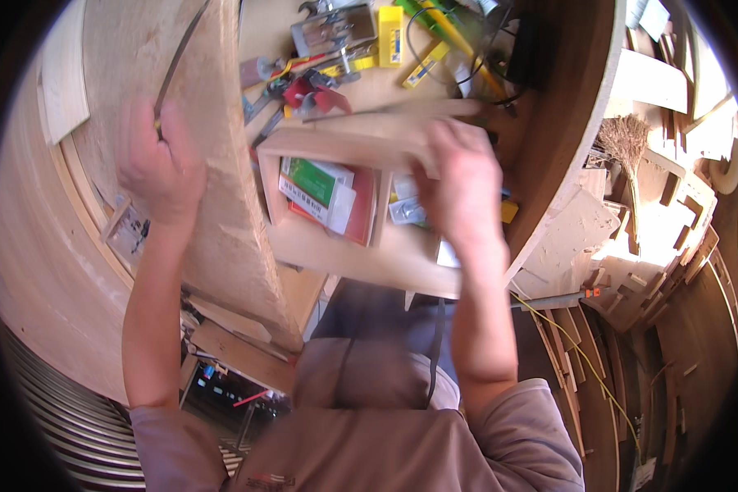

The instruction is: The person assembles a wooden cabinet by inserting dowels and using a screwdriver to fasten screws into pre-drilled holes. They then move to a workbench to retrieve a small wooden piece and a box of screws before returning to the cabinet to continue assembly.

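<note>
My left hand is closed around one end of a thin dark strip, perhaps a tape or cable, which runs up past the top edge over a wooden panel. My right hand, blurred, is at the divided wooden tray; whether its fingers grip the rim is unclear. A blurred thin dark tool lies just beyond the tray, close to that hand. Inside the tray's left compartment are a green and white box and a red flat item. Small packets sit in the compartment beside my right hand.
Beyond the tray, wrenches, yellow cases, red-handled tools and black cables lie on the wooden surface. A thick board edge stands to the left. A straw brush and wood offcuts are at the right.
</note>
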The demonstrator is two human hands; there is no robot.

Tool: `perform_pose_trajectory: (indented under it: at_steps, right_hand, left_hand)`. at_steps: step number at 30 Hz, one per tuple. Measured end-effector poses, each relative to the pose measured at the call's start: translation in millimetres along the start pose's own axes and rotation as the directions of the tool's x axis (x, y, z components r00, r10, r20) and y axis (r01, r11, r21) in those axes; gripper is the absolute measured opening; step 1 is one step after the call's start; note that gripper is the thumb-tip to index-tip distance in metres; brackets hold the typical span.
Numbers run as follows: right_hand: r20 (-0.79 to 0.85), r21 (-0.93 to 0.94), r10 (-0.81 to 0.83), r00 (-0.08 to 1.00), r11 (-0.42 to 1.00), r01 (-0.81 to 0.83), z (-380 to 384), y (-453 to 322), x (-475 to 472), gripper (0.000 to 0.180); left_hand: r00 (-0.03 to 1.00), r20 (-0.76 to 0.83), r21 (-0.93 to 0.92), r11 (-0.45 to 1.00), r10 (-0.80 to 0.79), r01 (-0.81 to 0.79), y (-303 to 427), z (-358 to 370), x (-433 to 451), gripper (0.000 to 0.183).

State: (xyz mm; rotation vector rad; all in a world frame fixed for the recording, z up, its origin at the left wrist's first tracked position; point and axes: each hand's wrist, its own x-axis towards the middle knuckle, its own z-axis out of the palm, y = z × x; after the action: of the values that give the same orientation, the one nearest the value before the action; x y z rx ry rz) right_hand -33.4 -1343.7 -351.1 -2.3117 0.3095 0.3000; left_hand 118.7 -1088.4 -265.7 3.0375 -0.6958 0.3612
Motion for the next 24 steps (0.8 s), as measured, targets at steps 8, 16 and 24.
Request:
perform_pose_trajectory:
  at_steps: [8, 16, 24]
  right_hand:
    - [0.134, -0.083, -0.024, 0.991, 0.996, 0.035, -39.9, 60.1, -47.0, 0.023]
    - [0.055, -0.178, -0.329, 0.943, 0.926, 0.334, -10.0, 34.5, -125.6, 0.024]
    - [-0.036, -0.056, -0.255, 0.966, 0.966, 0.253, -8.3, -3.8, -162.8, 0.023]
  left_hand:
    - [0.999, -0.038, 0.011, 0.999, 0.035, -0.035, -9.5, 5.1, 3.4, 0.015]
    - [0.998, -0.06, 0.023, 0.999, -0.036, 0.038, -9.4, 5.2, -0.9, 0.013]
    - [0.997, -0.075, 0.034, 0.999, -0.018, 0.021, -7.5, 6.6, 2.6, 0.015]
